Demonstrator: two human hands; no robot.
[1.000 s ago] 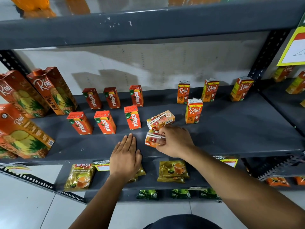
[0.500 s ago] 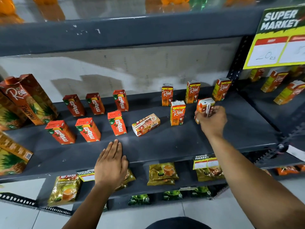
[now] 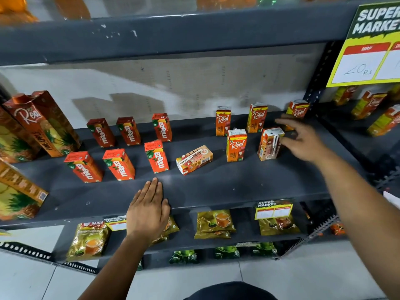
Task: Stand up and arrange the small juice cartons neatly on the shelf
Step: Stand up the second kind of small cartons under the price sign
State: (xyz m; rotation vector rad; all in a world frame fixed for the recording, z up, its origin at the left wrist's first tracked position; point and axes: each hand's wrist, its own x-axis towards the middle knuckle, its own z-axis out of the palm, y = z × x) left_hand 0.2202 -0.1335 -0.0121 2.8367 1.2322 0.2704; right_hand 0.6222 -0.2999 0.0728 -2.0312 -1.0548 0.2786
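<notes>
Left hand (image 3: 149,213) lies flat, fingers together, on the front lip of the shelf (image 3: 216,189), holding nothing and steadying the body. Just beyond its fingertips stand three Maaza cartons (image 3: 120,164) in a front row, all upright, with three more in a row behind. To their right, one small carton (image 3: 194,159) lies on its side, straw face up, between the Maaza row and the Real cartons (image 3: 236,145); it looks like the only one not yet stood up.

Right hand (image 3: 303,139) hangs spread wide and empty just beside the straw-side carton (image 3: 270,144), which stands upright but shows its back, slightly tilted out of line with its neighbour. Three more Real cartons stand along the back wall, the rightmost partly hidden by the fingers.

To finish this step well, I would judge the upright carton wants a small twist so its label faces front and its base squares with the neighbour. Then take the fallen carton by its narrow sides, tip it up gently and set it in the gap, keeping even spacing without knocking the light cartons nearby.
</notes>
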